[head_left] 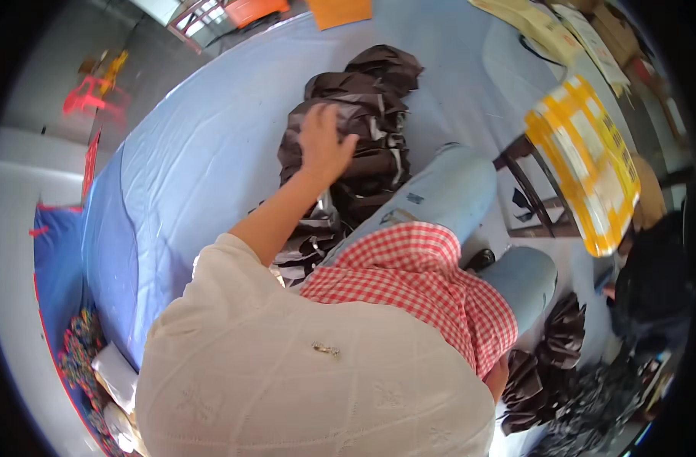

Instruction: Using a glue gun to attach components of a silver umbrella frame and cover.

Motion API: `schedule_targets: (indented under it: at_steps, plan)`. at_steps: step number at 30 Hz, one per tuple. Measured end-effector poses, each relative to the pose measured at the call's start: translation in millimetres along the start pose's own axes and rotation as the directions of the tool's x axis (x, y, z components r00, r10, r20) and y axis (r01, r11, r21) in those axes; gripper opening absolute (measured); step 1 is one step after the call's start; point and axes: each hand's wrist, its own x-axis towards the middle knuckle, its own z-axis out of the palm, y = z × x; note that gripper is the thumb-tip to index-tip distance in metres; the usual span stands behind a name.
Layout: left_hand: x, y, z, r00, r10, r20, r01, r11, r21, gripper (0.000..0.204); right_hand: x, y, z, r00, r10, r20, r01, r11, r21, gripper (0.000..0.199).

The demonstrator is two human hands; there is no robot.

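Note:
My left hand [323, 145] lies with its fingers apart on a row of dark brown, glossy, pleated bundles [348, 110]. They look like folded thin cloth or plastic, but their exact kind cannot be told. Of my right side, only a strip of skin [498, 379] shows beyond the checked red-and-white cloth on my lap. Its fingers are hidden. Close to it hang or lie more dark brown pleated pieces [523, 381], and whether they are held cannot be seen.
The row rests on a pale blue sheet [218, 129] beside my bent knee. A stool with a yellow-and-white taped top [584, 164] stands at the right. Behind it sits another person in dark clothes [656, 282]. A black crumpled heap [599, 407] lies lower right; a pink chair [92, 97] stands far left.

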Motion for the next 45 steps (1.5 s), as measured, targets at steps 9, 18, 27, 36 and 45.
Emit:
schedule_targets:
  at_steps: [9, 18, 27, 36, 45]
  plan:
    - [-31.3, -92.6, 37.2, 0.796, -0.356, 0.49, 0.161, 0.904, 0.395, 0.107, 4.4, -40.5, 8.3, 0.999, -0.05, -0.008, 0.05, 0.996, -0.07, 0.018]
    - [-19.1, -131.3, 90.4, 0.861, -0.254, 0.442, 0.241, 0.967, 0.086, 0.015, -11.3, -71.2, 16.1, 0.974, -0.16, -0.157, 0.108, 0.948, -0.298, 0.022]
    - [146.2, 49.5, -110.6, 0.986, 0.132, 0.099, -0.052, 0.817, -0.575, 0.02, 14.0, -182.7, 61.7, 0.835, -0.51, 0.207, 0.538, 0.675, -0.506, 0.024]
    - [220.5, 223.2, -245.0, 0.826, 0.545, -0.148, -0.497, 0.577, -0.649, 0.014, -5.3, -255.9, 187.7, 0.393, -0.76, 0.518, 0.904, 0.213, -0.372, 0.022]
    - [281.4, 294.6, -268.5, 0.891, 0.389, -0.234, -0.354, 0.275, -0.894, 0.025, -1.4, -217.1, 244.6, 0.323, -0.846, 0.423, 0.874, 0.096, -0.476, 0.021]
